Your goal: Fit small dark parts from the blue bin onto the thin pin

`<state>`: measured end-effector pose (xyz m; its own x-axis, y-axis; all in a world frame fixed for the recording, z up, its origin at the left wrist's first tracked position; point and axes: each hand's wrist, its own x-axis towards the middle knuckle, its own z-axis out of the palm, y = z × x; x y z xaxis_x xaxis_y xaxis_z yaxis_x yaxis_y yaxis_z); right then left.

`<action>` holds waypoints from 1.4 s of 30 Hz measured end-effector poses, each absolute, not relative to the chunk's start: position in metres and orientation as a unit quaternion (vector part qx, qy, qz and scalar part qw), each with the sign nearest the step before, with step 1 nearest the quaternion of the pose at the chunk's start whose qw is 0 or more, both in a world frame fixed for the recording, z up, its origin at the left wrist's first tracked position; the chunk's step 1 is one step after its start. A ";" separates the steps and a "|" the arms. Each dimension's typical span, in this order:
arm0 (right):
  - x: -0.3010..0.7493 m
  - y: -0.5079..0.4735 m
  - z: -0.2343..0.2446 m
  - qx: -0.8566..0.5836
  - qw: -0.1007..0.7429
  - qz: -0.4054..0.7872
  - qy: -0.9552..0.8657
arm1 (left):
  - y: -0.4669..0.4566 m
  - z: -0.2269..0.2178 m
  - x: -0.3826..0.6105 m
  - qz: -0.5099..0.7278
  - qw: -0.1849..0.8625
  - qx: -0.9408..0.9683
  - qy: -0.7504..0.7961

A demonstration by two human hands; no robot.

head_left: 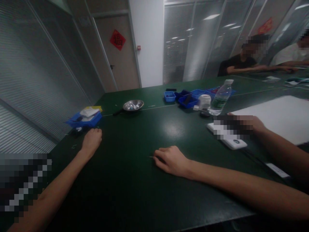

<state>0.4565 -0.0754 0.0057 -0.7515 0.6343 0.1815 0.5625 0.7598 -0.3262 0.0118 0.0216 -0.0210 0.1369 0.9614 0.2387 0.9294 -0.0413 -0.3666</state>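
Observation:
My left hand (pixel 91 140) rests on the dark green table (pixel 135 190) at the left, its fingers curled down just in front of a blue tray (pixel 83 120) that holds white and yellow pieces. What its fingertips hold is hidden. My right hand (pixel 170 159) lies near the middle of the table. Its fingers are pinched on a thin pin-like piece (pixel 151 157) that points left.
Farther back stand a metal bowl (pixel 133 105), several small blue bins (pixel 187 98), a white jar (pixel 204 101) and a water bottle (pixel 220 98). A co-worker's hand (pixel 251 124) rests on a white device (pixel 229 137) beside a white board (pixel 280 117). Two people sit at the far right.

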 end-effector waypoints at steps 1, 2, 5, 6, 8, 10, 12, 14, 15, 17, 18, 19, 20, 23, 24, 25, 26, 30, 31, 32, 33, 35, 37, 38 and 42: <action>0.456 -0.075 0.006 -0.323 0.142 0.126 -0.927 | 0.022 -0.022 0.011 0.024 0.221 -0.722 -0.656; 0.456 -0.075 0.006 -0.323 0.142 0.126 -0.927 | 0.022 -0.023 0.010 0.012 0.219 -0.722 -0.656; 0.456 -0.075 0.006 -0.325 0.141 0.122 -0.927 | 0.021 -0.026 0.008 -0.020 0.216 -0.720 -0.659; 0.457 -0.075 0.006 -0.324 0.140 0.122 -0.928 | 0.021 -0.026 0.008 -0.029 0.213 -0.717 -0.663; 0.457 -0.075 0.006 -0.323 0.138 0.125 -0.928 | 0.020 -0.027 0.008 -0.045 0.203 -0.710 -0.672; 0.457 -0.075 0.006 -0.322 0.139 0.126 -0.928 | 0.020 -0.028 0.007 -0.053 0.193 -0.707 -0.678; 0.457 -0.075 0.006 -0.322 0.141 0.126 -0.928 | 0.020 -0.028 0.005 -0.051 0.188 -0.711 -0.676; 0.457 -0.075 0.006 -0.321 0.142 0.129 -0.927 | 0.020 -0.028 0.004 -0.050 0.187 -0.717 -0.670; 0.457 -0.075 0.005 -0.321 0.144 0.129 -0.927 | 0.019 -0.028 0.004 -0.052 0.186 -0.719 -0.668; 0.456 -0.075 0.005 -0.322 0.146 0.131 -0.926 | 0.019 -0.028 0.003 -0.059 0.182 -0.721 -0.666; 0.456 -0.075 0.006 -0.322 0.145 0.132 -0.926 | 0.018 -0.028 0.003 -0.063 0.181 -0.720 -0.667; 0.456 -0.075 0.006 -0.322 0.144 0.133 -0.926 | 0.018 -0.028 0.003 -0.066 0.180 -0.719 -0.668; 0.456 -0.076 0.006 -0.323 0.142 0.135 -0.926 | 0.018 -0.028 0.002 -0.068 0.181 -0.719 -0.668; 0.456 -0.076 0.006 -0.325 0.139 0.134 -0.926 | 0.017 -0.029 -0.001 -0.069 0.178 -0.722 -0.666; 0.456 -0.076 0.006 -0.327 0.138 0.133 -0.926 | 0.017 -0.029 -0.002 -0.070 0.173 -0.724 -0.664; 0.456 -0.076 0.006 -0.328 0.139 0.131 -0.925 | 0.017 -0.028 -0.003 -0.074 0.166 -0.726 -0.664; 0.456 -0.076 0.006 -0.328 0.140 0.129 -0.925 | 0.017 -0.028 -0.003 -0.084 0.159 -0.726 -0.664; 0.456 -0.075 0.005 -0.322 0.144 0.131 -0.926 | 0.017 -0.027 -0.005 -0.156 0.136 -0.719 -0.664; 0.456 -0.075 0.005 -0.322 0.144 0.131 -0.926 | 0.018 -0.027 -0.005 -0.165 0.134 -0.719 -0.662; 0.456 -0.075 0.005 -0.322 0.143 0.131 -0.927 | 0.019 -0.027 -0.005 -0.168 0.132 -0.721 -0.660; 0.456 -0.075 0.005 -0.323 0.143 0.129 -0.927 | 0.019 -0.028 -0.006 -0.166 0.133 -0.723 -0.657; 0.456 -0.075 0.006 -0.325 0.142 0.123 -0.927 | 0.020 -0.028 -0.005 -0.151 0.138 -0.722 -0.661; 0.455 -0.076 0.006 -0.328 0.139 0.118 -0.927 | 0.019 -0.027 -0.004 -0.126 0.149 -0.713 -0.673; 0.455 -0.076 0.007 -0.330 0.138 0.118 -0.926 | 0.018 -0.027 -0.002 -0.113 0.155 -0.705 -0.682; 0.455 -0.076 0.007 -0.326 0.138 0.126 -0.927 | 0.013 -0.024 0.002 -0.089 0.161 -0.680 -0.709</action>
